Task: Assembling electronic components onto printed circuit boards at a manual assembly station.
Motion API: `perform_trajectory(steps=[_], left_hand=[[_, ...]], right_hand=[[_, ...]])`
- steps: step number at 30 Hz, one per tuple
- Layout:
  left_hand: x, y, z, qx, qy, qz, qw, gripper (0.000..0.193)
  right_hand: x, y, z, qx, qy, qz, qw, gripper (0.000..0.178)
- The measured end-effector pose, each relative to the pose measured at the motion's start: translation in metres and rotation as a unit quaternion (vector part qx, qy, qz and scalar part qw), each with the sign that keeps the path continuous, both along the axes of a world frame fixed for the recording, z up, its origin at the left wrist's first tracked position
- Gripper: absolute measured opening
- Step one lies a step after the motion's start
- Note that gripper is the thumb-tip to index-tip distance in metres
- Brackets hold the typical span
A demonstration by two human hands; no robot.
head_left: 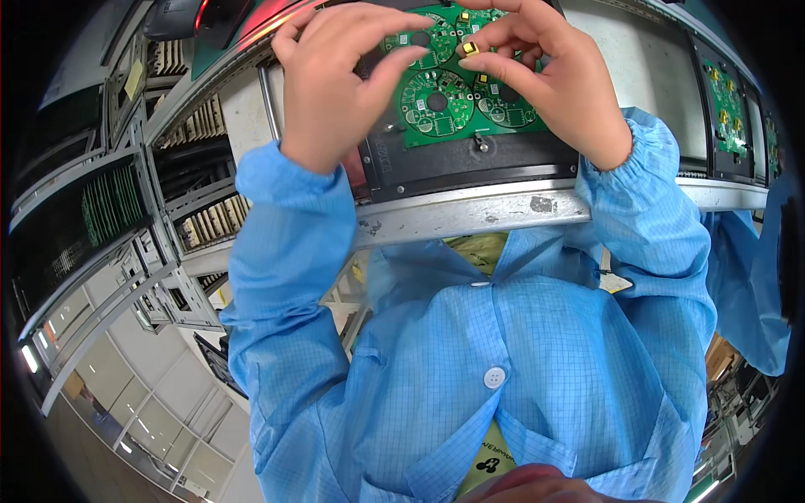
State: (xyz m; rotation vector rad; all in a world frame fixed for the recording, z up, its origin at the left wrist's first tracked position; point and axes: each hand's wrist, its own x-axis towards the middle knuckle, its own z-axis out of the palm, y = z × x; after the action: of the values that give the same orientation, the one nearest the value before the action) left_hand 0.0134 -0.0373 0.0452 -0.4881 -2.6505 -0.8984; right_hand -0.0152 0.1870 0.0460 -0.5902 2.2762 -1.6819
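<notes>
A green circuit board panel [436, 132] with several round boards, each with a dark centre, lies in a black carrier tray [453, 168]. My right hand [558, 75] is above the panel's right side. Its thumb and forefinger pinch a small yellow electronic component [470, 49]. Similar yellow parts sit on the panel, one [482, 79] just below that hand. Over the panel's left edge is my left hand [344, 75], its thumb and forefinger spread apart with nothing seen between them. Parts of the far round boards are hidden behind my hands.
A scuffed metal rail [470, 210] runs along the near side of the tray. To the right, another carrier holds a green board [725, 109] with yellow parts. Racks [210, 222] with slotted holders stand at the left, beside a rack of upright green boards [113, 205].
</notes>
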Motion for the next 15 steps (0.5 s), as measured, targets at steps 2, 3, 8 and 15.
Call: perform_trajectory(steps=[2, 3, 8, 15], left_hand=[[0.007, -0.001, 0.002, -0.065, 0.06, -0.016, 0.996, 0.024], [0.008, -0.005, -0.011, -0.034, 0.081, -0.032, 0.996, 0.019], [0.014, -0.008, -0.024, -0.024, 0.095, -0.039, 0.994, 0.012], [0.027, -0.023, -0.022, -0.155, 0.113, 0.004, 0.981, 0.01]], right_hand=[[0.003, -0.001, 0.0, -0.001, 0.029, 0.018, 0.999, 0.047], [0.006, -0.003, 0.001, -0.003, 0.028, 0.018, 0.999, 0.047], [0.009, -0.006, 0.001, 0.042, 0.173, 0.039, 0.983, 0.049], [0.006, 0.003, 0.008, 0.035, 0.139, -0.005, 0.99, 0.046]])
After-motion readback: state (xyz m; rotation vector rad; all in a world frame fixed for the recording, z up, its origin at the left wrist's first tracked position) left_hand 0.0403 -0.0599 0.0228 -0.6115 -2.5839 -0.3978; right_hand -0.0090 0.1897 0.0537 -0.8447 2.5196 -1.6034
